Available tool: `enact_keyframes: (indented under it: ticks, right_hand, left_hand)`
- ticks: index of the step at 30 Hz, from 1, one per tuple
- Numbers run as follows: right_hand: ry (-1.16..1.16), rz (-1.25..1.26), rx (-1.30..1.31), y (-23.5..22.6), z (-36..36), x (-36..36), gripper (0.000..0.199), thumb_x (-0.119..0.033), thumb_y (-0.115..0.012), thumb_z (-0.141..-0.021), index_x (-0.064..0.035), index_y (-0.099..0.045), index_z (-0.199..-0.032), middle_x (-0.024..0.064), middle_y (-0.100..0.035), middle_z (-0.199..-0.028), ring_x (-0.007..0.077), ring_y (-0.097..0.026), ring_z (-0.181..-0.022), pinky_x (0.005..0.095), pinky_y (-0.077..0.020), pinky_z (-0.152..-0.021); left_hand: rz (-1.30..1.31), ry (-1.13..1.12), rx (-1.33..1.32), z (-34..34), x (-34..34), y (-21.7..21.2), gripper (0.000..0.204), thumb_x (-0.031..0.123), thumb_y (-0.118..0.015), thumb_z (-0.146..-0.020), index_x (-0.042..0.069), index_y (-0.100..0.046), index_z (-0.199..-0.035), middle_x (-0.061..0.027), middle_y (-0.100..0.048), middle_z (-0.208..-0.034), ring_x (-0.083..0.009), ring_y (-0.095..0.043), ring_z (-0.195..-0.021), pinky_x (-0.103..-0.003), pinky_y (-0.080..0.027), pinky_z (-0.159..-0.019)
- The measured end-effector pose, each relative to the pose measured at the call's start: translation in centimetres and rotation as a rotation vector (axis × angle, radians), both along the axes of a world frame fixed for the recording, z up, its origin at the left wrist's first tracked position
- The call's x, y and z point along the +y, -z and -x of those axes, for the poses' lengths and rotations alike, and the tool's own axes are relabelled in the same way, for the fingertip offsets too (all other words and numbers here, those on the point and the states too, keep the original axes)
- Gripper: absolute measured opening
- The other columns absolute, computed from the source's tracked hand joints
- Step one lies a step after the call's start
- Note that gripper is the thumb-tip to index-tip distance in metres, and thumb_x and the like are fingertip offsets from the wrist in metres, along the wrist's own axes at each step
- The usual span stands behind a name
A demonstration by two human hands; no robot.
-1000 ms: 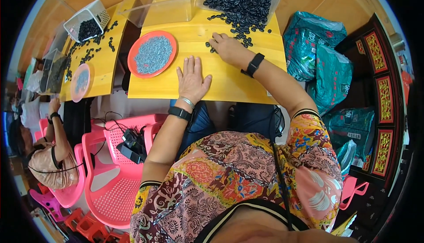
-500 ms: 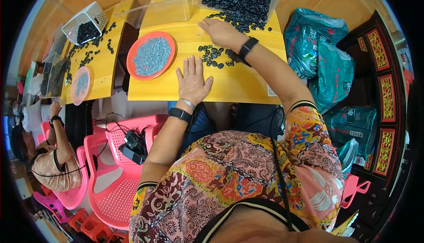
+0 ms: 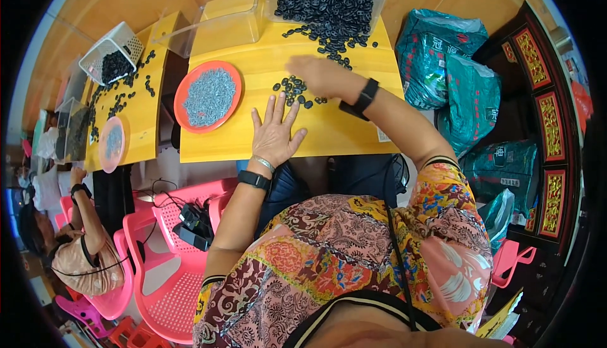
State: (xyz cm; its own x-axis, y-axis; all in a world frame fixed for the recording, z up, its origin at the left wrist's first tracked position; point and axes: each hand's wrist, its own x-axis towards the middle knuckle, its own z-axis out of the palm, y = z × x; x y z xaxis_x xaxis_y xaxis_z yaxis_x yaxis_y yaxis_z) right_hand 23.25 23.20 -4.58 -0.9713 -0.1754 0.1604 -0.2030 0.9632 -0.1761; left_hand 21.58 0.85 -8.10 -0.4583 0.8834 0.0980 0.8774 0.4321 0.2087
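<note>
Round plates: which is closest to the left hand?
The red plate, on the same yellow table as the left hand; the pale pink plate sits farther left, on another table.

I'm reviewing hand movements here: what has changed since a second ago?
A loose cluster of black pieces now lies by the left hand's fingertips, where only a few pieces showed beside the right fingertips. The right hand has shifted slightly toward the person; its blur hides any grip. The left hand stays flat on the table, beside the red plate, also unmoved.
</note>
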Motion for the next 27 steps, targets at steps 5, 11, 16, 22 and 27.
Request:
enact_keyframes:
  ticks: [5,11,16,22,27]
  right_hand:
    - [0.506,0.163,0.163,0.3,-3.1,5.5,0.053,-0.024,-0.055,-0.083,0.0022,-0.042,-0.127,0.0256,-0.044,-0.128,0.0386,-0.042,-0.119,0.042,-0.0349,-0.1]
    - [0.806,0.13,0.316,1.9,-3.4,10.9,0.074,-0.043,-0.057,-0.082,0.0105,-0.035,-0.129,0.0326,-0.038,-0.13,0.0421,-0.036,-0.123,0.0429,-0.0285,-0.105]
    - [0.863,0.238,0.112,4.1,-3.1,10.5,0.078,-0.047,-0.056,-0.083,0.0134,-0.036,-0.127,0.0306,-0.041,-0.128,0.0418,-0.036,-0.122,0.0414,-0.0292,-0.104]
    - [0.544,0.28,-0.043,2.9,-2.4,6.4,0.077,-0.049,-0.052,-0.085,0.0104,-0.034,-0.13,0.03,-0.036,-0.134,0.0401,-0.032,-0.127,0.04,-0.0263,-0.107]
    - [0.356,0.293,0.125,3.4,-3.5,5.4,0.061,-0.044,-0.053,-0.086,0.005,-0.047,-0.123,0.0254,-0.046,-0.127,0.0361,-0.042,-0.12,0.0394,-0.0331,-0.101]
  left_hand:
    - [-0.016,-0.004,-0.005,0.1,0.2,0.1,0.065,0.05,-0.047,-0.084,0.018,-0.035,-0.14,-0.0149,-0.018,-0.149,-0.0323,-0.012,-0.139,-0.063,-0.007,-0.104]
    - [0.003,-0.016,0.029,0.2,0.1,-0.1,0.067,0.049,-0.048,-0.083,0.019,-0.033,-0.141,-0.0142,-0.019,-0.149,-0.0315,-0.015,-0.138,-0.062,-0.009,-0.105]
    - [0.005,-0.005,0.022,0.0,0.4,0.2,0.066,0.049,-0.047,-0.084,0.018,-0.034,-0.14,-0.0145,-0.02,-0.149,-0.0308,-0.015,-0.138,-0.061,-0.009,-0.105]
    - [0.008,-0.009,0.014,0.2,-0.1,0.0,0.066,0.05,-0.046,-0.084,0.017,-0.035,-0.14,-0.0156,-0.023,-0.147,-0.0318,-0.016,-0.138,-0.061,-0.009,-0.105]
    - [0.024,-0.005,0.024,0.0,0.3,0.1,0.066,0.05,-0.046,-0.084,0.018,-0.034,-0.14,-0.0145,-0.021,-0.148,-0.0307,-0.016,-0.138,-0.06,-0.009,-0.105]
